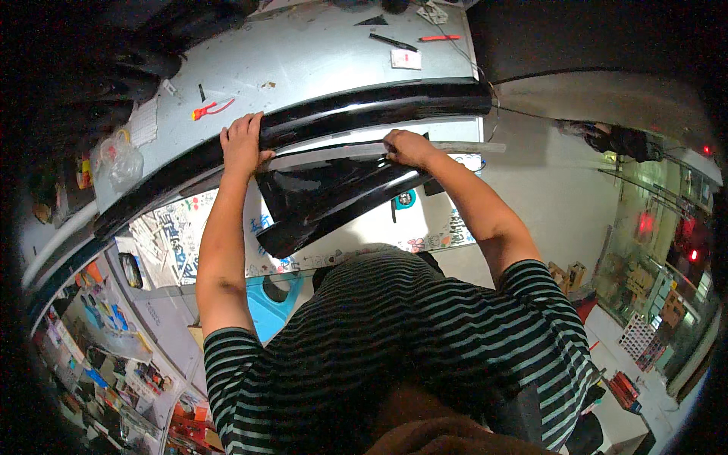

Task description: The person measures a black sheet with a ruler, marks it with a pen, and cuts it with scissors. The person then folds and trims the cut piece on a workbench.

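A long roll of glossy black film [364, 108] lies across the table in an arc. My left hand [243, 145] rests on the roll with its fingers stretched over it and its thumb apart. On the near side, a loose sheet of black film [311, 186] spreads toward me, its lower edge curled into a tube. My right hand [409, 149] has curled fingers gripping the sheet's far edge; the fingertips are partly hidden. A pale, narrow strip [472, 147] runs along that edge and sticks out to the right of this hand.
Beyond the roll lie a yellow-and-red tool [203, 112], a black pen [393, 42], a red pen [440, 38] and a small white box [406, 59]. A teal tape measure [405, 199] sits by the film. A clear plastic bag [120, 161] is at left, a blue stool [274, 307] below.
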Demonstrator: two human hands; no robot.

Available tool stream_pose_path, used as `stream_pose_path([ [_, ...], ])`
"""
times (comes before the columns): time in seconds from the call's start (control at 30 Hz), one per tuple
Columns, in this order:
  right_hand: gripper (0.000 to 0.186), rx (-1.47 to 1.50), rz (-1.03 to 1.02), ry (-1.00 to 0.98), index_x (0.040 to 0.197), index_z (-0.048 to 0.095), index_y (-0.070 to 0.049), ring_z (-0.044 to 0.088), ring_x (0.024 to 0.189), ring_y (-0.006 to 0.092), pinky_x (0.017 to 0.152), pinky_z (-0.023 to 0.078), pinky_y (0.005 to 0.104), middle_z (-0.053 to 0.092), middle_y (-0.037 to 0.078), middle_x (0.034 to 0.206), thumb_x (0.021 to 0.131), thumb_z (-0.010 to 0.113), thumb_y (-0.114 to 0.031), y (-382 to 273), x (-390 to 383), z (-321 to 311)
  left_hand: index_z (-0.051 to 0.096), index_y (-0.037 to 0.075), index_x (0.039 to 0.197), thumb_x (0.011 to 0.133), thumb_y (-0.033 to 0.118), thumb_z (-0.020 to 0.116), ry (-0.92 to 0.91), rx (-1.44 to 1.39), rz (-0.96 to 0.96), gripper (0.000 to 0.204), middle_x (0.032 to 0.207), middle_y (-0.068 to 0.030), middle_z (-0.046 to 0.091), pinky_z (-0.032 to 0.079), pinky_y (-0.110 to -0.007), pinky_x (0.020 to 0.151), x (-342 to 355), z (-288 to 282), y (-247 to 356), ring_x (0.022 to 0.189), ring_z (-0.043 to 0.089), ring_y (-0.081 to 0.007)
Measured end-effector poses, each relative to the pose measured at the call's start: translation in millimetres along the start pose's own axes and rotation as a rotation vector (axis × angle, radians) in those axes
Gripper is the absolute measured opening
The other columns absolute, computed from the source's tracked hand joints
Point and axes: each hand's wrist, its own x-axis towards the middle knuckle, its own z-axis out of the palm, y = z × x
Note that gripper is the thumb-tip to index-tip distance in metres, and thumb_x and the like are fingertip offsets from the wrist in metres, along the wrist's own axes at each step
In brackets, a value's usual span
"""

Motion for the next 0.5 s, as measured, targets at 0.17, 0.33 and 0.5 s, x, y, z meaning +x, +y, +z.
stream_pose_path([
  [0.17,0.036,0.07,-0.026,0.261,0.117,0.068,-0.003,0.064,0.114,0.0405,0.099,0.053,0.0491,0.066,0.021,0.119,0.089,0.075,-0.025,9.4,-14.9,5.8,0.046,0.021,0.153,0.06,0.033,0.098,0.025,-0.03,0.022,0.108,0.151,-0.006,0.052,0.033,-0.061,0.118,1.6,-3.0,-0.1,0.142,0.047,-0.0297],
  [0.33,0.011,0.107,0.057,0.761,0.091,0.068,-0.003,0.063,0.098,0.0412,0.087,0.05,0.051,0.069,0.019,0.099,0.085,0.071,-0.011,50.6,-46.6,-6.1,0.052,0.018,0.15,0.062,0.051,0.094,0.208,0.038,-0.143,0.103,0.15,-0.0147,0.05,0.034,-0.057,0.114,-26.8,4.1,-7.5,0.14,0.044,-0.037],
  [0.5,0.038,-0.05,0.512,1.285,0.107,0.075,0.004,0.069,0.091,0.0396,0.086,0.053,0.046,0.074,0.022,0.1,0.091,0.078,-0.031,145.7,-68.6,-53.1,0.038,0.006,0.156,0.074,0.041,0.093,0.638,-0.459,-0.731,0.105,0.157,-0.0255,0.036,0.027,-0.059,0.121,-71.2,41.4,-38.4,0.146,0.033,-0.0451],
])
